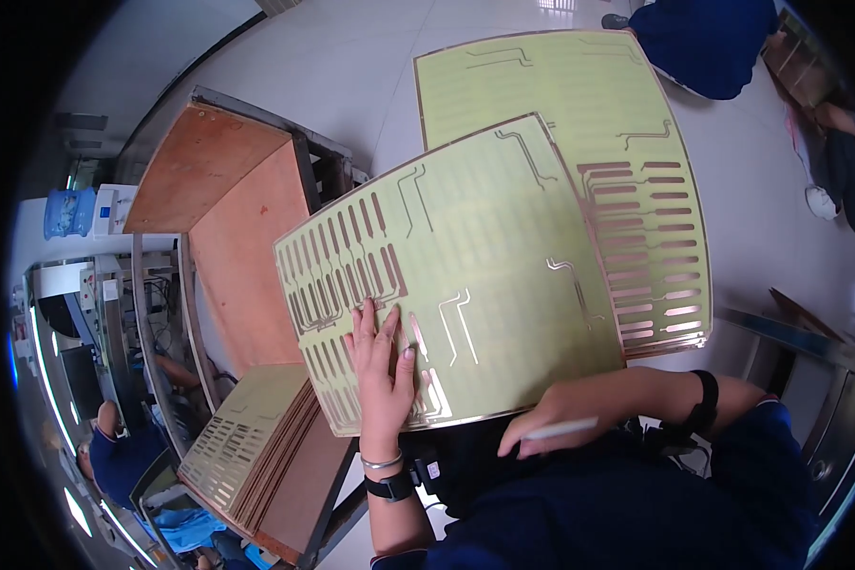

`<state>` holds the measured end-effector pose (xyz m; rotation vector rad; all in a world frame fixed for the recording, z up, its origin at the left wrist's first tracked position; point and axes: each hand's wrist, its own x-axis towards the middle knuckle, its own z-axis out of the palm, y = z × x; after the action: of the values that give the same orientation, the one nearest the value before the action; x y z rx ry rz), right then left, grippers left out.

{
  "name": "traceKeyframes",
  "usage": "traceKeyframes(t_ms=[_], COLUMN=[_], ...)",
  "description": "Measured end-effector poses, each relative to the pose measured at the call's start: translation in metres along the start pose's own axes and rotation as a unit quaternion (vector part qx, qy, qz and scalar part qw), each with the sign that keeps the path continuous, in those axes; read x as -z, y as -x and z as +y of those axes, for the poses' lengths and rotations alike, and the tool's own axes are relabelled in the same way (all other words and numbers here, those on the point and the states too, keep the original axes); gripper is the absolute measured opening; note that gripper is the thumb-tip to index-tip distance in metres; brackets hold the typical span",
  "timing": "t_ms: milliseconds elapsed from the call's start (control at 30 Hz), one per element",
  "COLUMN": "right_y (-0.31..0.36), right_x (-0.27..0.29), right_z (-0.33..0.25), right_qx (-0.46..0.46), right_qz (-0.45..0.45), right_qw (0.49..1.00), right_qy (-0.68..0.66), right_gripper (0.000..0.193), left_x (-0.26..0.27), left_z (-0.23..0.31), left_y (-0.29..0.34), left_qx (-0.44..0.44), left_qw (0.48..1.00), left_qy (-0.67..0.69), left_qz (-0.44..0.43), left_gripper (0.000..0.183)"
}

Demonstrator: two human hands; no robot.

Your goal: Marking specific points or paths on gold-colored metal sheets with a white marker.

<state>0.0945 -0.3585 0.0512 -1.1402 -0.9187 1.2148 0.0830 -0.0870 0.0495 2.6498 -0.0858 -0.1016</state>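
Note:
A large yellow-green circuit board panel (503, 237) with copper-coloured tracks and slots lies tilted in front of me. My left hand (380, 370) rests on its slotted left part, fingers spread and nothing held. At the near edge of the panel, my right hand (579, 408) is closed round a slim white pen-like tool (559, 429), whose exact kind I cannot make out. Beyond, to the right, a similar panel (541, 85) tops a pile whose edges show at its lower right corner. The front panel partly covers it.
To the left stands a wooden-panelled rack (247, 218) with a dark metal frame. More panels are stacked (247, 427) on its lower part. A metal-framed bench (826, 380) is at the right. People in dark blue are at the top right, right edge and lower left.

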Motion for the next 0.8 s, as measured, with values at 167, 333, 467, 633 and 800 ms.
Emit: traceKeyframes(t_ms=[167, 333, 467, 633, 800], right_y=[0.005, -0.006, -0.010, -0.012, -0.014], right_x=[0.046, 0.068, 0.071, 0.071, 0.070], right_z=[0.008, -0.001, 0.002, 0.009, 0.007], right_qx=[0.082, 0.042, 0.015, 0.019, 0.000], right_qz=[0.399, 0.444, 0.429, 0.432, 0.450], right_qw=[0.889, 0.876, 0.867, 0.858, 0.855], right_qy=[0.211, 0.182, 0.253, 0.277, 0.258], right_gripper=[0.019, 0.011, 0.018, 0.019, 0.018], left_x=[0.000, -0.008, -0.007, -0.006, -0.007], left_z=[0.010, 0.036, 0.034, 0.033, 0.029], left_y=[0.000, -0.005, -0.007, -0.006, -0.006], left_qx=[0.003, -0.118, -0.109, -0.096, -0.099], left_qw=[1.000, 0.977, 0.965, 0.961, 0.960], left_qy=[-0.004, 0.145, 0.198, 0.220, 0.225], left_qz=[0.014, -0.106, -0.136, -0.140, -0.134], left_gripper=[0.043, 0.024, 0.020, 0.023, 0.020])
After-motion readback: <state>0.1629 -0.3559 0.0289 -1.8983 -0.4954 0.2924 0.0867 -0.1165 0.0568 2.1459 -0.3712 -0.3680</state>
